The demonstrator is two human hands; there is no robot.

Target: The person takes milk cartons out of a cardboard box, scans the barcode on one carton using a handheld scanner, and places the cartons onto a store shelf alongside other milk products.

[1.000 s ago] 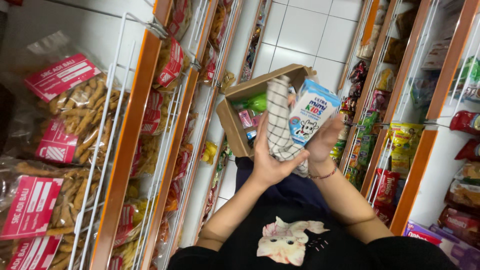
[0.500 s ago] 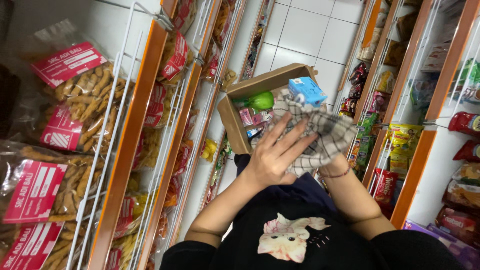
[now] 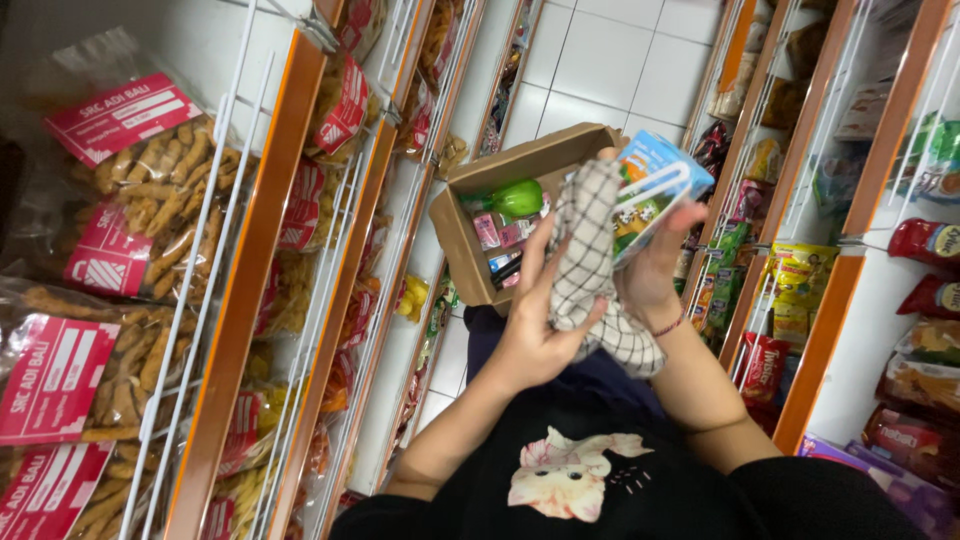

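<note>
My left hand (image 3: pixel 535 325) grips a white cloth with a black grid pattern (image 3: pixel 590 265) and presses it against a blue drink carton (image 3: pixel 655 190) with a white straw. My right hand (image 3: pixel 655 270) holds that carton from the other side, fingers wrapped around it; a thin bracelet circles the wrist. Both hands work just above the near edge of an open brown cardboard box (image 3: pixel 470 225). Inside the box lie a green round bottle (image 3: pixel 515 198) and small pink packets (image 3: pixel 497 232).
Orange-framed wire shelves on the left (image 3: pixel 250 280) hold bags of fried snacks with red labels (image 3: pixel 120 210). Shelves on the right (image 3: pixel 880 150) carry colourful snack packs. White floor tiles (image 3: pixel 620 60) run down the narrow aisle between them.
The carton has turned in my right hand, its straw side showing. My left hand has closed around the cloth and wrapped it upright against the carton, where before it lay spread out.
</note>
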